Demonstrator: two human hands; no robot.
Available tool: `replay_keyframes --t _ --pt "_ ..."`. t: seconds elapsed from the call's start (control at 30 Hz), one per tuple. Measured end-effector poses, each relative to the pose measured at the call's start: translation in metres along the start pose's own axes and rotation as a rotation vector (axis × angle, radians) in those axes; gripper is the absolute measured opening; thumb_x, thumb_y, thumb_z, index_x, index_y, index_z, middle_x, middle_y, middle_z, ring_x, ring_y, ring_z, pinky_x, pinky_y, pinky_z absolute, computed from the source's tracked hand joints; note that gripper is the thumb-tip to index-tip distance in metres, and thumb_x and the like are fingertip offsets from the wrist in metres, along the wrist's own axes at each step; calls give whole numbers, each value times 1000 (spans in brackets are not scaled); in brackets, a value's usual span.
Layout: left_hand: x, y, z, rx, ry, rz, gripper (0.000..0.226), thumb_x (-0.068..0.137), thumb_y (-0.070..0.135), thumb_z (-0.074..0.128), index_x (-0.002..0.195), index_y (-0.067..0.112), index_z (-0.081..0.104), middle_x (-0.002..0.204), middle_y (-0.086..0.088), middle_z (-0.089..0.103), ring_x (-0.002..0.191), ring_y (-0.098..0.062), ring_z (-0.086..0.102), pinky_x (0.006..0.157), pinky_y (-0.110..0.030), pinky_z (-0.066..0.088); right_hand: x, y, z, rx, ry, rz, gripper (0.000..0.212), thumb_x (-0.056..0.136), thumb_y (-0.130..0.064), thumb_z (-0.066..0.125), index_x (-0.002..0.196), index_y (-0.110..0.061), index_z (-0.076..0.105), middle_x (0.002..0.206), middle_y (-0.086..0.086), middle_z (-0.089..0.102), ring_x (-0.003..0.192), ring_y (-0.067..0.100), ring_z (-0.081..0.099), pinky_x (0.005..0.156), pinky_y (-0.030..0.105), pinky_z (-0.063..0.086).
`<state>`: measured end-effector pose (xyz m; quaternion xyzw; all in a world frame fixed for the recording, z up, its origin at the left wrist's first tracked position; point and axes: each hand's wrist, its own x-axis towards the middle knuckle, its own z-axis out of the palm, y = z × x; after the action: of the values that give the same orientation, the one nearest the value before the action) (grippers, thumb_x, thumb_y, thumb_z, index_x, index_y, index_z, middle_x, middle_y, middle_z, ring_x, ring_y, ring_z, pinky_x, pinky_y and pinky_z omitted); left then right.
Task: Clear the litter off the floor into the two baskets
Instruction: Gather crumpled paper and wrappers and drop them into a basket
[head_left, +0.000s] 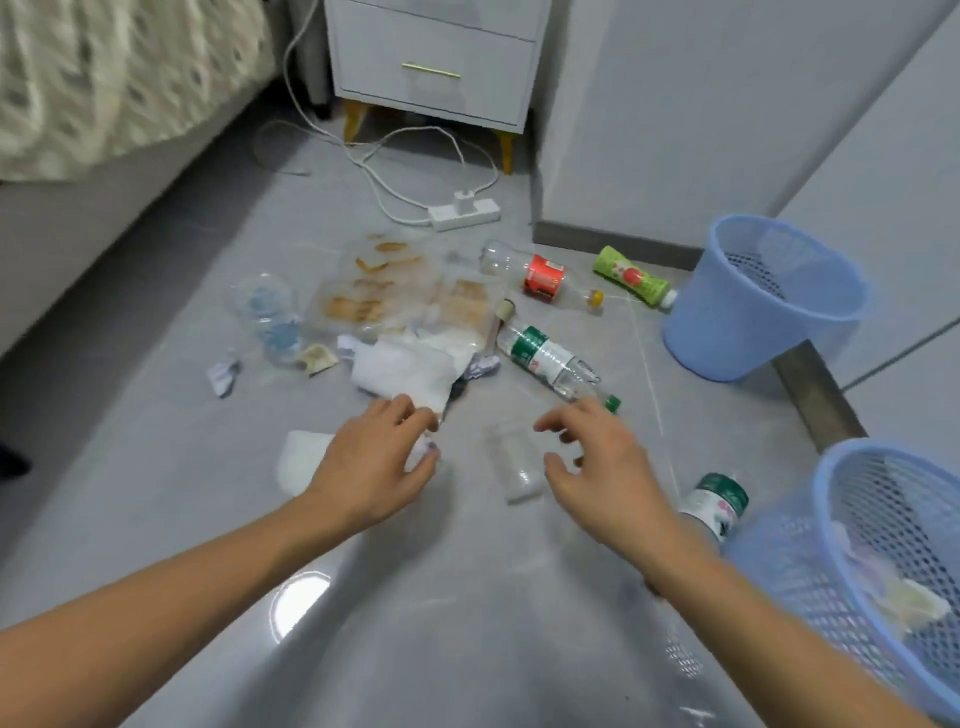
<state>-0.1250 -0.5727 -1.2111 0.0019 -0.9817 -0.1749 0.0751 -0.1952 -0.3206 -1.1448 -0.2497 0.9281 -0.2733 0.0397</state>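
Litter lies spread over the grey floor. My left hand (371, 465) curls its fingers and thumb round a small crumpled paper wad (427, 451), just below a white tissue (402, 371). My right hand (597, 467) hovers with spread fingers beside a small clear bottle (511, 465) and holds nothing. A clear bottle with a green-white label (548, 361) lies just beyond its fingertips. One blue mesh basket (727, 322) stands at the far right. A second blue basket (810, 587) stands near right with some paper in it.
A greasy plastic bag (400, 291), a crushed clear bottle (270, 317), a red-label bottle (543, 275), a green bottle (631, 275) and a white green-capped bottle (717, 504) lie about. A power strip (465, 210) with cables sits before the nightstand (436, 62). A bed (78, 156) runs along the left.
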Motion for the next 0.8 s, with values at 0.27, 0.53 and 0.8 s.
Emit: replay_keyframes --t 0.27,0.53,0.8 --pt "-50 -85 19 111 -257 -385 77 85 65 59 153 44 29 163 -9 18 148 -32 19 104 -50 42 56 -59 150 -87 -391 -111 75 79 -17 67 147 -36 41 152 -2 30 134 34 33 96 45 51" --pt "-69 -92 41 193 -235 -235 42 88 55 55 124 34 53 132 -3 46 117 -28 46 82 -41 49 64 -44 186 -313 -427 -186 52 90 -15 61 138 -30 50 154 -2 32 135 33 31 93 39 47" --pt "-74 -80 53 81 -201 -174 21 92 46 51 90 25 48 91 6 44 82 -18 46 55 -33 36 25 -7 174 -230 -283 -219 23 89 -2 56 103 -17 67 119 -2 50 101 30 47 74 42 52"
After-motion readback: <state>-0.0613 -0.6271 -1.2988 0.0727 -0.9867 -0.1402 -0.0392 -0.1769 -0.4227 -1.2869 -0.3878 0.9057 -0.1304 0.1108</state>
